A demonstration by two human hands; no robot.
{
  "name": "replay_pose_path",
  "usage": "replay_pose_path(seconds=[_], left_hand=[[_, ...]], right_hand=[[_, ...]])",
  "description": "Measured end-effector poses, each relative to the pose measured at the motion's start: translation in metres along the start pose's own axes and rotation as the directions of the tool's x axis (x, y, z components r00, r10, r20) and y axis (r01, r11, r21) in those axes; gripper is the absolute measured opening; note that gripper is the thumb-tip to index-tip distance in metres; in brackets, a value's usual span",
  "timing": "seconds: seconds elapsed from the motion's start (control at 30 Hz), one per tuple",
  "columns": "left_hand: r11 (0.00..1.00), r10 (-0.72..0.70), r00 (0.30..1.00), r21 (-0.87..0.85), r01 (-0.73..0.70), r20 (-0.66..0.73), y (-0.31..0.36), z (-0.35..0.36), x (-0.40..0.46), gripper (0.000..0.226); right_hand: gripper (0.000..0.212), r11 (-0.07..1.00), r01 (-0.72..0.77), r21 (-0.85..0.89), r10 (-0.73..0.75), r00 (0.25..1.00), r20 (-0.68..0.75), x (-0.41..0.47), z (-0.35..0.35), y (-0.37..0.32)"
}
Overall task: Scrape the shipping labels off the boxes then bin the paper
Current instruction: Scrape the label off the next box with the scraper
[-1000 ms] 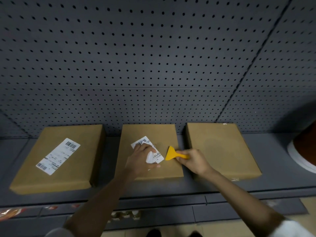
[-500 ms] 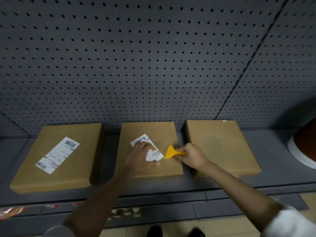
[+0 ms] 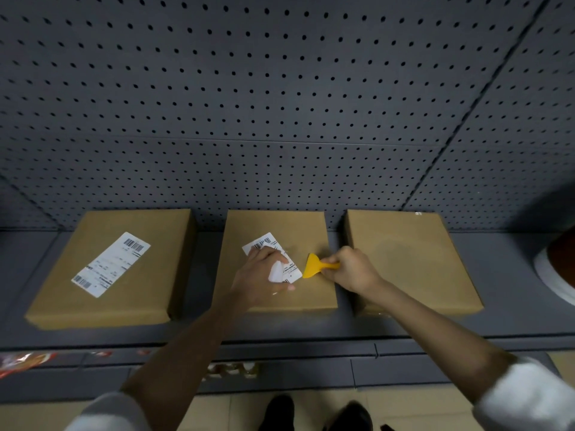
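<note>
Three flat brown boxes lie side by side on a grey shelf. The left box carries a full white shipping label. My left hand rests on the middle box, on top of its label, with a crumpled white piece of paper held under the fingers. In my right hand is a yellow scraper, whose blade touches that label's lower right edge. The right box has a bare top with a faint mark.
A grey pegboard wall rises right behind the boxes. A round white and dark red object sits at the shelf's right edge. Below the shelf front are small jars and red packaging.
My right hand has slid the scraper a little to the left, up to the label's edge. My left hand has stayed on the label.
</note>
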State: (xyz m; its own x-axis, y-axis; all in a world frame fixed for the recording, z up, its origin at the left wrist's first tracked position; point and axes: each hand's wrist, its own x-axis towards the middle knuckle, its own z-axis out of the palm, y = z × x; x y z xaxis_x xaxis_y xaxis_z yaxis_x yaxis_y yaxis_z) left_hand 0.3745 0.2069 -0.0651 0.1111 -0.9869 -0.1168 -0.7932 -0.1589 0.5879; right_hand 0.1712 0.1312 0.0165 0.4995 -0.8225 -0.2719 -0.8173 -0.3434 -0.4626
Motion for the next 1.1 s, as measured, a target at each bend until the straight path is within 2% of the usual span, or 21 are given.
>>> replay_pose_path(seconds=[0.2, 0.33, 0.5, 0.63, 1.1], left_hand=[[1.000, -0.008, 1.000, 0.013, 0.008, -0.008, -0.002, 0.001, -0.001, 0.065], [1.000, -0.012, 1.000, 0.012, 0.012, -0.020, -0.001, 0.002, -0.002, 0.069], [1.000, -0.011, 1.000, 0.005, 0.011, -0.010, 0.000, 0.000, -0.003, 0.063], [0.999, -0.035, 0.999, 0.003, 0.035, 0.001, 0.002, 0.001, -0.002, 0.062], [0.999, -0.035, 0.999, -0.010, 0.035, -0.029, 0.006, 0.001, -0.003, 0.057]], right_hand=[[0.021, 1.000, -0.019, 0.013, 0.019, 0.999, 0.049, 0.001, -0.003, 0.013], [0.024, 0.998, -0.035, -0.043, 0.036, 0.999, 0.020, 0.008, 0.002, 0.000], [0.024, 0.993, -0.044, -0.114, 0.051, 0.997, 0.062, 0.009, -0.006, 0.007], [0.021, 0.995, -0.028, -0.096, 0.031, 0.999, 0.024, 0.016, 0.002, -0.006], [0.024, 0.999, -0.027, -0.041, 0.029, 0.998, 0.058, 0.013, -0.005, 0.016]])
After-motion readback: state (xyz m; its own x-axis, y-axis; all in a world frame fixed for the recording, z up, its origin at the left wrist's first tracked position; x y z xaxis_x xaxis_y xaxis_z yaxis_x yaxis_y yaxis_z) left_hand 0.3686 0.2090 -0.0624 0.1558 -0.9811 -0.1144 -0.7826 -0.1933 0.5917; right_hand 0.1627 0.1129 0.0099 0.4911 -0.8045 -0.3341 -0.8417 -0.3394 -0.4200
